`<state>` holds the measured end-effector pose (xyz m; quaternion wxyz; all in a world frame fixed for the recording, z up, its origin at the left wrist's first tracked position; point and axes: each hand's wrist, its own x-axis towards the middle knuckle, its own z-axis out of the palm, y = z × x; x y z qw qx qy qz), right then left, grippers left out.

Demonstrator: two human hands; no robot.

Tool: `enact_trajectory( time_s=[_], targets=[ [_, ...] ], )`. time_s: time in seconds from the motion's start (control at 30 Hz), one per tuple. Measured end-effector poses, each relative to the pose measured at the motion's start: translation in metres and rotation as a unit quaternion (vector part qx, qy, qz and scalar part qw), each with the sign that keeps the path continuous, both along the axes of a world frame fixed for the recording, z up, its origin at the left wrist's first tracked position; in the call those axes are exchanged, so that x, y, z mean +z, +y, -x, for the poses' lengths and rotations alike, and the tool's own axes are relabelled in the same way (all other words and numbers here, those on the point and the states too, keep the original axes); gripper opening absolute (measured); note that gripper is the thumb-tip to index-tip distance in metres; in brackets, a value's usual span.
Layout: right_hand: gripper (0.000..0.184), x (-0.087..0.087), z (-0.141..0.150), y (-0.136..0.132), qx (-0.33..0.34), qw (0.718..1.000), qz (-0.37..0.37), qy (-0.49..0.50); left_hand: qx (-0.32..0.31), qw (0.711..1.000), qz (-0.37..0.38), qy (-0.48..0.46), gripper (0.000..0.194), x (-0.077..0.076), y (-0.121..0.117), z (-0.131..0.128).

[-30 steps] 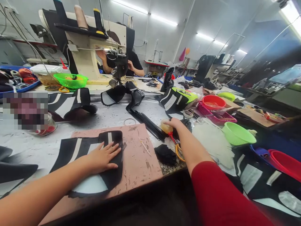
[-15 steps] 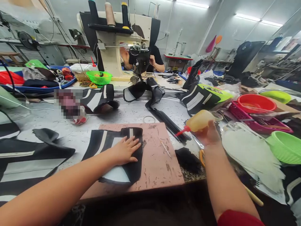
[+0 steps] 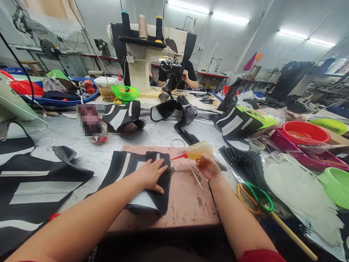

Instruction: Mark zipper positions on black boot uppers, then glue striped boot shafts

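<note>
While the left hand (image 3: 152, 175) lies flat on the black panel (image 3: 160, 200), spread and grasping nothing, the right grip (image 3: 209, 168) is closed around the bottle (image 3: 201, 150) over the pink board (image 3: 187, 211), just right of that panel. The bottle's long axis runs crosswise, its red nozzle (image 3: 179, 156) pointing left and slightly down at the panel's upper right edge; whether they touch cannot be told. The left hand lies nearer that edge. Bare board stretches toward the near side, past a thin white stick (image 3: 196, 179).

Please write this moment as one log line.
left hand: spread on black piece | right hand: holding squeeze bottle | red nozzle: toward black piece | beneath piece: pink board
</note>
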<state>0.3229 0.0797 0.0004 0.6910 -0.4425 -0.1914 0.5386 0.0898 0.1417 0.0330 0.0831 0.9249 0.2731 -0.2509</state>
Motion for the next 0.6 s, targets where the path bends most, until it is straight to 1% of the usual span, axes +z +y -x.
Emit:
enact_trajectory(
  time_s=[0.07, 0.2, 0.27, 0.43, 0.47, 0.57, 0.6],
  targets=[
    [0.050, 0.004, 0.004, 0.005, 0.007, 0.999, 0.008, -0.050, 0.002, 1.000, 0.001, 0.001, 0.100, -0.001, 0.000, 0.000],
    [0.056, 0.011, 0.014, 0.018, -0.028, 0.984, 0.034, -0.170, 0.007, 1.000, 0.005, -0.010, 0.099, -0.004, -0.001, 0.001],
    [0.061, 0.012, 0.019, 0.025, -0.038, 0.976, 0.039, -0.210, 0.011, 1.000, 0.008, -0.016, 0.099, -0.004, -0.001, 0.001],
    [0.071, 0.009, 0.025, 0.031, -0.068, 0.967, 0.056, -0.237, 0.012, 1.000, 0.005, -0.017, 0.099, -0.004, -0.002, 0.001],
    [0.072, 0.009, 0.025, 0.030, -0.062, 0.967, 0.049, -0.241, 0.010, 1.000, 0.002, -0.015, 0.099, -0.004, -0.002, 0.001],
    [0.069, 0.010, 0.023, 0.025, -0.015, 0.966, 0.024, -0.258, 0.008, 1.000, 0.002, -0.012, 0.099, -0.003, -0.002, 0.001],
    [0.067, 0.011, 0.022, 0.024, -0.014, 0.964, 0.024, -0.265, 0.010, 1.000, 0.003, -0.014, 0.099, -0.004, -0.002, 0.001]
  ],
)
